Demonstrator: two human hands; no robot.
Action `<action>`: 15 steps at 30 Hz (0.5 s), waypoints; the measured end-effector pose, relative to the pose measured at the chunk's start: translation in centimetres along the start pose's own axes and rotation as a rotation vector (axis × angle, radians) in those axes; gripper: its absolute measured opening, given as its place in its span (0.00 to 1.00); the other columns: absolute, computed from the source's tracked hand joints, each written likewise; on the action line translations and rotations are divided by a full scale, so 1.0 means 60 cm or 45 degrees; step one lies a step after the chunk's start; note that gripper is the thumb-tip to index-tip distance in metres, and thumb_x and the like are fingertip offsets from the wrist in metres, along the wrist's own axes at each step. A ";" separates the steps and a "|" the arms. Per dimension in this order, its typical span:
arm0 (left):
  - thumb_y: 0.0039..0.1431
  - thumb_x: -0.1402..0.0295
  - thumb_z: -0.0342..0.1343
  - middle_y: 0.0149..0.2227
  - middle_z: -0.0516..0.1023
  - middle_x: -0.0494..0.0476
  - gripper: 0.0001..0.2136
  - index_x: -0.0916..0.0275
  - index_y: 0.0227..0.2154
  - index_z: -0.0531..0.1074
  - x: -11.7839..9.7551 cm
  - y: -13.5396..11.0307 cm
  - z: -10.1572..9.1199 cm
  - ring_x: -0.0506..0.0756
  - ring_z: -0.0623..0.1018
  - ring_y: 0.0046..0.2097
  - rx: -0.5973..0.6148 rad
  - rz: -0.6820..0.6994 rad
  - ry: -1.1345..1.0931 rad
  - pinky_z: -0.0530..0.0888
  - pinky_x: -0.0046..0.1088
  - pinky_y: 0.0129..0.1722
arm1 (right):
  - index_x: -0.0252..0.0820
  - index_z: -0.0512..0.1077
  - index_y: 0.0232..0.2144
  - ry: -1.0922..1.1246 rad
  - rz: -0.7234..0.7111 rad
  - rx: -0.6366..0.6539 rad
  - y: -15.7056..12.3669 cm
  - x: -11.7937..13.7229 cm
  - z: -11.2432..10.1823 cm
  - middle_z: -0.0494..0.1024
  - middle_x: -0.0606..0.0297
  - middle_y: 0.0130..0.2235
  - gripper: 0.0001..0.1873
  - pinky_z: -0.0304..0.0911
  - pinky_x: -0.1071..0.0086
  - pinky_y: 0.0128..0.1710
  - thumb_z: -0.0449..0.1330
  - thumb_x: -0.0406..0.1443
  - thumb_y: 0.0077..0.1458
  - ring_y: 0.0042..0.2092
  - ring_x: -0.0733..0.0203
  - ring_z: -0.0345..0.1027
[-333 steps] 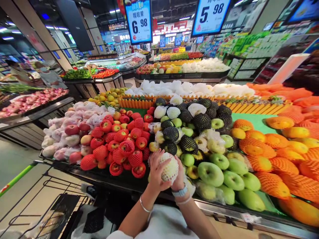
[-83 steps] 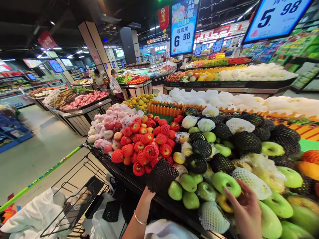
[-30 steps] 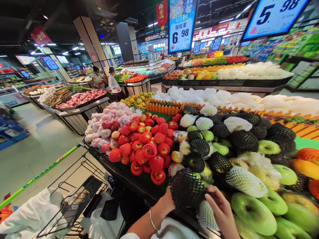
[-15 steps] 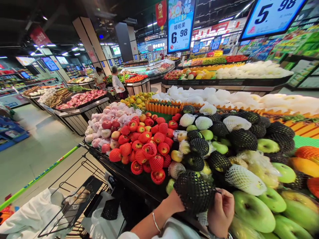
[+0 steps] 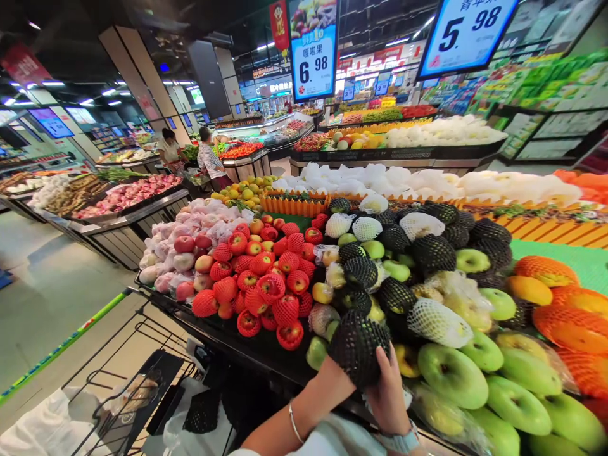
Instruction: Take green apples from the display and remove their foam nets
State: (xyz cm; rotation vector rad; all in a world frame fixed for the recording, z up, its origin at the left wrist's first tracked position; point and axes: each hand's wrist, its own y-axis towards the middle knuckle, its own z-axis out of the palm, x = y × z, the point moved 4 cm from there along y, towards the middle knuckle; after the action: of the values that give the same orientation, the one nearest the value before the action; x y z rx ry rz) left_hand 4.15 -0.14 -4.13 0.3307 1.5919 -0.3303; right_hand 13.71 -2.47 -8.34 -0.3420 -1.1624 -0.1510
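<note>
In front of me, at the lower middle of the view, a black foam fruit net (image 5: 358,348) bulges over something round that its mesh conceals. My left hand (image 5: 340,375) holds the net from the left, its fingers hidden behind or inside the mesh; a silver bangle circles that wrist. Against the net's right side, my right hand (image 5: 386,386) grips with its fingers pointing upward. A scrap of white netting shows beside the right palm. Close by on the right lie large green apples (image 5: 452,372), and a white-netted fruit (image 5: 439,323) rests just beyond.
Red-netted apples (image 5: 270,288) are heaped left of my hands, with bagged pale fruit (image 5: 190,221) behind them. A shopping cart (image 5: 102,310) stands at lower left, holding a loose black net (image 5: 202,411). Orange-netted fruit (image 5: 570,316) lies at far right. Two people stand in the background.
The view has swung right. My right hand has gone from pinching the net's right edge to lying against its side with straighter fingers. My left hand stays at the net.
</note>
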 end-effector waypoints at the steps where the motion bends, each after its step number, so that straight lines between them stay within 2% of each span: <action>1: 0.57 0.71 0.52 0.54 0.74 0.58 0.15 0.58 0.47 0.74 -0.009 -0.010 0.005 0.62 0.69 0.59 0.070 0.027 0.112 0.56 0.42 0.64 | 0.53 0.57 0.61 0.003 0.005 -0.066 0.005 0.001 -0.007 0.72 0.62 0.56 0.32 0.69 0.58 0.49 0.54 0.52 0.57 0.54 0.54 0.69; 2: 0.56 0.71 0.52 0.56 0.73 0.61 0.18 0.60 0.50 0.73 -0.018 -0.021 0.008 0.64 0.68 0.60 0.151 0.056 0.249 0.56 0.44 0.64 | 0.51 0.57 0.61 0.005 0.008 -0.144 0.011 0.006 -0.016 0.72 0.61 0.56 0.33 0.69 0.57 0.49 0.53 0.53 0.57 0.54 0.53 0.69; 4: 0.55 0.69 0.54 0.56 0.72 0.66 0.22 0.63 0.53 0.70 -0.032 -0.042 0.009 0.66 0.71 0.57 0.329 0.102 0.464 0.63 0.45 0.59 | 0.48 0.59 0.60 -0.027 -0.049 -0.271 0.022 0.025 -0.039 0.70 0.59 0.56 0.33 0.67 0.53 0.52 0.54 0.53 0.55 0.55 0.50 0.67; 5: 0.56 0.68 0.53 0.52 0.75 0.67 0.20 0.64 0.51 0.71 -0.037 -0.050 0.005 0.65 0.74 0.53 0.373 0.102 0.480 0.68 0.43 0.55 | 0.47 0.60 0.59 -0.056 -0.102 -0.299 0.026 0.037 -0.050 0.69 0.58 0.57 0.33 0.65 0.52 0.53 0.56 0.52 0.54 0.57 0.49 0.65; 6: 0.57 0.67 0.51 0.45 0.79 0.64 0.15 0.64 0.46 0.74 -0.039 -0.052 -0.004 0.62 0.77 0.47 0.339 0.090 0.424 0.71 0.39 0.50 | 0.47 0.62 0.58 -0.086 -0.152 -0.301 0.028 0.050 -0.059 0.68 0.58 0.58 0.33 0.63 0.51 0.54 0.58 0.51 0.52 0.58 0.47 0.63; 7: 0.59 0.67 0.49 0.37 0.79 0.61 0.12 0.63 0.39 0.76 -0.041 -0.049 -0.017 0.59 0.78 0.41 0.224 0.080 0.327 0.73 0.36 0.46 | 0.48 0.63 0.57 -0.109 -0.185 -0.292 0.029 0.060 -0.066 0.68 0.58 0.58 0.32 0.62 0.50 0.55 0.60 0.49 0.51 0.59 0.46 0.61; 9: 0.60 0.65 0.48 0.30 0.76 0.55 0.10 0.61 0.31 0.73 -0.037 -0.037 -0.053 0.55 0.76 0.35 -0.211 0.095 0.079 0.73 0.32 0.41 | 0.48 0.64 0.56 -0.132 -0.217 -0.269 0.025 0.072 -0.069 0.67 0.58 0.59 0.32 0.61 0.50 0.56 0.63 0.47 0.48 0.60 0.46 0.59; 10: 0.59 0.62 0.51 0.32 0.75 0.55 0.09 0.61 0.32 0.72 -0.032 -0.031 -0.069 0.55 0.75 0.37 -0.434 0.122 -0.049 0.72 0.32 0.41 | 0.48 0.63 0.56 -0.136 -0.222 -0.259 0.021 0.072 -0.065 0.67 0.59 0.59 0.33 0.60 0.51 0.56 0.62 0.47 0.49 0.60 0.46 0.60; 11: 0.57 0.57 0.54 0.37 0.75 0.57 0.12 0.60 0.36 0.71 -0.026 -0.025 -0.079 0.56 0.75 0.40 -0.584 0.150 -0.180 0.72 0.33 0.43 | 0.48 0.61 0.58 -0.133 -0.218 -0.242 0.015 0.069 -0.058 0.67 0.59 0.59 0.33 0.60 0.51 0.56 0.61 0.47 0.50 0.59 0.47 0.60; 12: 0.53 0.53 0.58 0.43 0.74 0.59 0.18 0.60 0.41 0.70 -0.019 -0.018 -0.082 0.57 0.75 0.45 -0.641 0.160 -0.315 0.72 0.34 0.46 | 0.48 0.59 0.59 -0.122 -0.210 -0.219 0.009 0.062 -0.048 0.66 0.59 0.59 0.34 0.60 0.52 0.56 0.60 0.47 0.52 0.59 0.47 0.61; 13: 0.50 0.50 0.61 0.49 0.73 0.60 0.24 0.59 0.46 0.68 -0.012 -0.011 -0.078 0.59 0.74 0.49 -0.617 0.140 -0.444 0.71 0.36 0.49 | 0.48 0.57 0.61 -0.110 -0.203 -0.194 0.003 0.053 -0.038 0.66 0.59 0.60 0.36 0.60 0.53 0.56 0.60 0.47 0.52 0.59 0.48 0.61; 15: 0.46 0.47 0.62 0.54 0.71 0.61 0.31 0.58 0.51 0.67 0.002 -0.002 -0.056 0.61 0.72 0.54 -0.463 0.008 -0.690 0.68 0.39 0.54 | 0.48 0.55 0.62 -0.109 -0.206 -0.138 -0.007 0.033 -0.019 0.63 0.60 0.62 0.38 0.59 0.55 0.58 0.60 0.47 0.52 0.60 0.48 0.59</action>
State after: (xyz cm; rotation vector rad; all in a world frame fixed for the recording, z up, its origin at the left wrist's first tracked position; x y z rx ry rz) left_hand 1.06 1.12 -4.07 -0.0386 1.0864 -0.1044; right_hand 15.36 -3.16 -6.87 -0.3523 -1.2694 -0.3442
